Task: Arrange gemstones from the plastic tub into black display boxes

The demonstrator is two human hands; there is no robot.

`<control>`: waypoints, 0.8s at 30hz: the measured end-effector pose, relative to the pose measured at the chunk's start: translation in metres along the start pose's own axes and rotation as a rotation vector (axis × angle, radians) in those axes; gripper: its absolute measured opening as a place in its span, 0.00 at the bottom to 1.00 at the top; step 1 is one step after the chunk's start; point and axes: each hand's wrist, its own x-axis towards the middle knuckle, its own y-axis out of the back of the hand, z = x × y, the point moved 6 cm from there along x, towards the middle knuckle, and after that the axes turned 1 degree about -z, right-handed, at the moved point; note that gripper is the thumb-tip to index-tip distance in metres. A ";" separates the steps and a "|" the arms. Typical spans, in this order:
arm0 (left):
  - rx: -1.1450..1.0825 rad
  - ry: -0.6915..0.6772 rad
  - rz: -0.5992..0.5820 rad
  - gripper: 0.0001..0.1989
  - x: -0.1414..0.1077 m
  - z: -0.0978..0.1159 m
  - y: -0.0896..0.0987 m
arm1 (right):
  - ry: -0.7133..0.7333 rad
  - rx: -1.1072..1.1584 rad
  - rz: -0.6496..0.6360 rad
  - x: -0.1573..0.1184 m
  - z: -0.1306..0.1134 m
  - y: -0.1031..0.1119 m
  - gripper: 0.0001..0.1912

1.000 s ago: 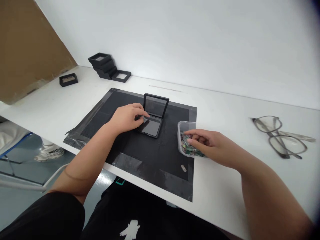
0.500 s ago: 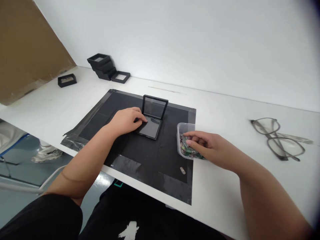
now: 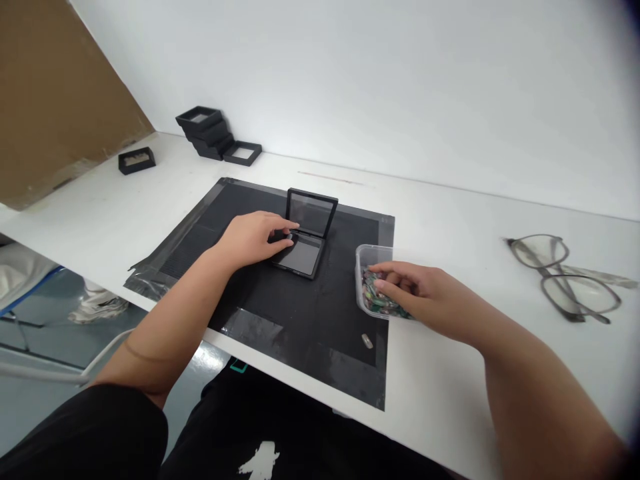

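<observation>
A thin black display frame (image 3: 301, 257) stands open on the dark mat, its lid (image 3: 311, 213) tilted up with a clear film across it. My left hand (image 3: 253, 239) lies over the frame's left side. Its thumb and index finger are apart near the hinge, and nothing shows between them. My right hand (image 3: 415, 287) reaches into a clear plastic tub (image 3: 359, 283), fingers curled with a gap between index and thumb. Small shiny pieces (image 3: 381, 305) in green, pink and clear fill the tub's bottom. One small pale oval piece (image 3: 367, 341) rests on the mat.
The mat (image 3: 300, 333) is taped to the white table. Eyeglasses (image 3: 563, 273) lie at the right. Black frames (image 3: 205, 133) are stacked near the wall, with one flat frame (image 3: 243, 153) beside them and another black frame (image 3: 137, 160) farther left.
My left index finger has lifted from the lower panel toward the hinge, opening a gap to the thumb. My right hand stays in the tub, and the view has shifted slightly.
</observation>
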 end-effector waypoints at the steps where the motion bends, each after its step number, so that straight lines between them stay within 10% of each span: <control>1: 0.007 -0.003 0.002 0.18 0.001 0.000 -0.001 | -0.004 0.000 -0.001 0.000 0.001 0.000 0.25; 13: 0.079 0.037 0.058 0.12 0.001 -0.003 -0.001 | -0.023 -0.025 -0.004 0.000 -0.001 0.000 0.26; 24: 0.302 0.142 -0.227 0.27 -0.022 0.023 -0.005 | -0.014 -0.006 0.000 -0.002 -0.004 0.001 0.26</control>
